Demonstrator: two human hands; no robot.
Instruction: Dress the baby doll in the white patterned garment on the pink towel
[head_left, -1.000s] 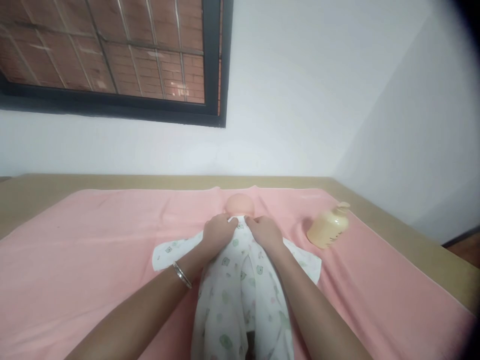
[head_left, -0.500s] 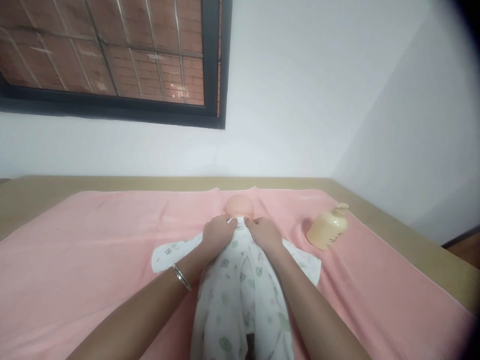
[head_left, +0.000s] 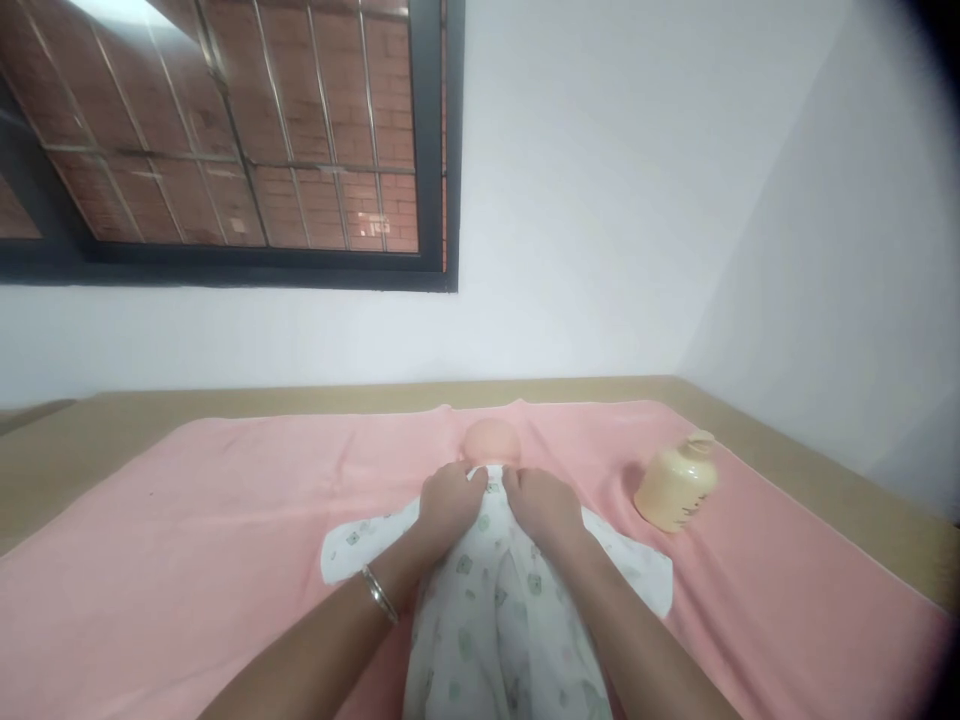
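White garment (head_left: 466, 630), green-printed, creased, neckline (head_left: 495, 474) in the grip of left fingers (head_left: 476, 486) and right fingers (head_left: 514, 483)

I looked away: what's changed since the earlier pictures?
The view tipped upward, so everything sits lower in the picture and more window shows. Nothing was visibly grasped or released: left hand and right hand still grip the patterned garment; the bottle stays on the pink cloth.

Watching now: left hand (head_left: 448, 505), right hand (head_left: 546, 508) both pinching white printed garment (head_left: 466, 630) at top edge! Doll head (head_left: 491, 440) just beyond, I see; yellow bottle (head_left: 673, 490) off right, pink cloth (head_left: 217, 530) beneath.
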